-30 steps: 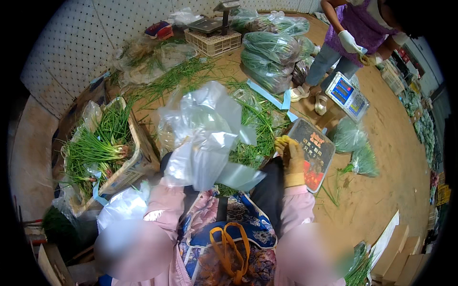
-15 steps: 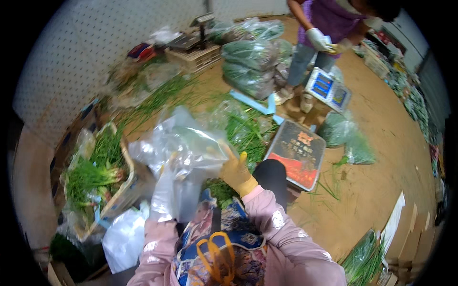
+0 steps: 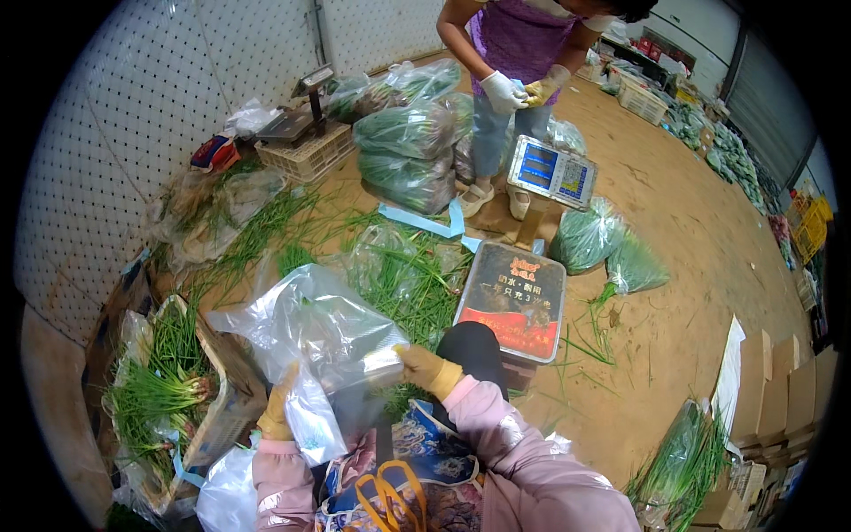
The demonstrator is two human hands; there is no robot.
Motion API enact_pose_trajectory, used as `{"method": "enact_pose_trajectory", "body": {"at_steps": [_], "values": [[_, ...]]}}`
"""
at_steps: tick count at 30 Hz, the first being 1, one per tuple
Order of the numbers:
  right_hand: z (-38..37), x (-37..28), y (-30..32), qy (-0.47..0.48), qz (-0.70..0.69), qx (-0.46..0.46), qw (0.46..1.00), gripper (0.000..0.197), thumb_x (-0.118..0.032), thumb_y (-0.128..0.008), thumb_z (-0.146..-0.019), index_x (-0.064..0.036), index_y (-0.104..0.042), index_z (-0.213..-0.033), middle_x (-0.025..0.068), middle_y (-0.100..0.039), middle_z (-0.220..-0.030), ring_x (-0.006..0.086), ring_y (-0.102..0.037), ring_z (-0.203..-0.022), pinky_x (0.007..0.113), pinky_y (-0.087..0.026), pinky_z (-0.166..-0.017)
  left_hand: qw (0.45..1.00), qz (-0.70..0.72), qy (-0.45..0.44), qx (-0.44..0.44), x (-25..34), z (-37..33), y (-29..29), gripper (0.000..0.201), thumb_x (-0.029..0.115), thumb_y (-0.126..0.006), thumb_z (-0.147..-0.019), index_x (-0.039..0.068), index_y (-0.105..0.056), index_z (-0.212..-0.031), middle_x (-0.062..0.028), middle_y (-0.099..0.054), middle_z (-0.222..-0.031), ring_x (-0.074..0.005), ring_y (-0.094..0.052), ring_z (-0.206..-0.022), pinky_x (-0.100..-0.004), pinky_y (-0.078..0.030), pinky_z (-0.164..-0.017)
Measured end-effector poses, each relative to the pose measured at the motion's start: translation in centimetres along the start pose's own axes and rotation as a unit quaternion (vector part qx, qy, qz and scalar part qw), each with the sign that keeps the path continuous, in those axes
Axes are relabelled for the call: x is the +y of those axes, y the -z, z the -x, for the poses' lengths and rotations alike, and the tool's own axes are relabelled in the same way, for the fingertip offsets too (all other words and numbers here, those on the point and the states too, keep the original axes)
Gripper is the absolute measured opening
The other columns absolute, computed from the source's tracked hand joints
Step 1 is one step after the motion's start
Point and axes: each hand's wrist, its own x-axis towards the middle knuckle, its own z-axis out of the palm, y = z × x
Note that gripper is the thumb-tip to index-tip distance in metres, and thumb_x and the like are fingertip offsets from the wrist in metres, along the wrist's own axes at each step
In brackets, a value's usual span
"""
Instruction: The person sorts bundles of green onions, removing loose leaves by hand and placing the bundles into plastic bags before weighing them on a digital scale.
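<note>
A large clear plastic bag [image 3: 324,310] is spread between my two yellow-gloved hands, puffed out in front of my lap. My right hand [image 3: 429,369] is closed on the bag's right edge, thumb and fingers pinching the film. On the other side, my left hand [image 3: 278,411] grips the bag low down, its fingers partly covered by a hanging fold. Loose green onions [image 3: 408,279] lie on the ground just beyond the bag. To my left a crate [image 3: 232,377] holds bunches of green onions [image 3: 173,381] with pale roots.
A platform scale [image 3: 510,306] with a display [image 3: 551,173] stands ahead right. Beyond it a co-worker in a purple apron [image 3: 519,43] stands with gloved hands together. Filled bags [image 3: 408,160], another scale [image 3: 306,111] and cardboard boxes [image 3: 771,381] surround the floor.
My right hand has gone from raised fingers to a pinch on the bag. The bag has come lower and opened wider. The view has shifted to the right.
</note>
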Motion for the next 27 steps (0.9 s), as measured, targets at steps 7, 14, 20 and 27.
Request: {"method": "enact_pose_trajectory", "body": {"at_steps": [7, 14, 20, 27], "values": [[-1.7, 2.3, 2.0, 0.038, -0.029, 0.107, 0.993, 0.025, -0.027, -0.059, -0.082, -0.0018, -0.057, -0.083, 0.0042, -0.059, -0.073, 0.0139, -0.057, -0.064, 0.026, -0.047, -0.057, 0.950, -0.243, -0.186, 0.059, -0.9, -2.3, 4.6, 0.032, 0.027, -0.056, -0.084, 0.006, -0.050, -0.108, -0.0006, -0.055, -0.077, -0.0130, -0.052, -0.068, -0.0264, -0.043, -0.060], [-0.8, -0.8, 2.0, 0.176, 0.028, 0.251, 0.951, 0.021, -0.026, -0.056, -0.083, -0.0047, -0.058, -0.082, 0.0039, -0.057, -0.071, 0.0130, -0.055, -0.065, 0.025, -0.045, -0.065, 0.878, -0.364, -0.274, 0.149, -0.6, -4.9, 4.7, 0.029, 0.019, -0.057, -0.082, 0.002, -0.052, -0.106, -0.0022, -0.057, -0.084, -0.0118, -0.053, -0.074, -0.0238, -0.043, -0.063], [-0.9, -3.5, 4.4, 0.203, 0.090, 0.345, 0.912, 0.020, -0.020, -0.065, -0.077, -0.0071, -0.052, -0.069, 0.0033, -0.056, -0.066, 0.0104, -0.052, -0.058, 0.024, -0.043, -0.051, 0.792, -0.304, -0.449, 0.280, 2.3, -2.3, -1.9, 0.022, 0.006, -0.058, -0.079, 0.001, -0.054, -0.100, -0.0064, -0.056, -0.096, -0.0143, -0.052, -0.085, -0.0260, -0.043, -0.076], [-4.6, 1.5, -1.4, 0.207, 0.154, 0.227, 0.939, 0.019, -0.023, -0.060, -0.081, -0.0045, -0.058, -0.075, 0.0003, -0.057, -0.068, 0.0086, -0.049, -0.061, 0.023, -0.041, -0.054, 0.798, -0.557, -0.219, 0.067, -3.4, -4.3, -9.9, 0.023, 0.016, -0.064, -0.075, 0.000, -0.057, -0.090, -0.0041, -0.058, -0.088, -0.0131, -0.053, -0.078, -0.0257, -0.043, -0.070]]}}
